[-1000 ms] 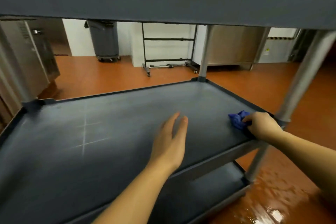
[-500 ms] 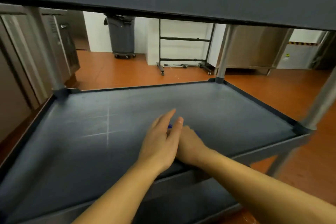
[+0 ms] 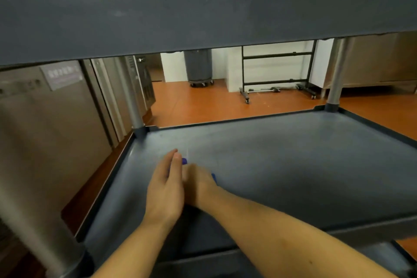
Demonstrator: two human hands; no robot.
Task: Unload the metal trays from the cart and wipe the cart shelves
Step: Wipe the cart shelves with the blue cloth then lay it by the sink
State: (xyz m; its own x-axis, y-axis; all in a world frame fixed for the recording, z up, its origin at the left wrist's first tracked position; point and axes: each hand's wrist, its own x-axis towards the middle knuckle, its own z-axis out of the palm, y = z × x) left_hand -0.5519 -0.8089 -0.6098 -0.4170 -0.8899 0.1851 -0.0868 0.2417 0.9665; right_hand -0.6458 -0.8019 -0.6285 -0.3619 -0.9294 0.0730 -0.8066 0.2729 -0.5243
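Eyes on the cart's middle shelf, a dark grey tray-shaped deck with a raised lip, and both bare hands are over its left part, nearer its front edge than its far one. The right hand sits on top of a blue cloth, and only slivers of the blue peep out, one past the fingertips and one at the hand's right side. The hand is smeared with blur and partly hidden, so whether its fingers curl round the cloth or just press it flat on the shelf, I cannot tell. The left hand is right up against it on the side towards the shelf's left lip, fingers straight and held together, holding nothing; whether it actually touches the shelf surface is not clear. Faint pale streaks mark the shelf just beyond the fingertips. Directly above the middle shelf, the upper shelf fills the top of the view as a thick grey band. Round grey posts rise from the middle shelf's corners. Below its front right corner a bit of the lower shelf shows. Beyond the far edge lies orange floor, with a grey wheeled bin and a black rack frame against a white wall. Off the left lip stand steel cabinets.
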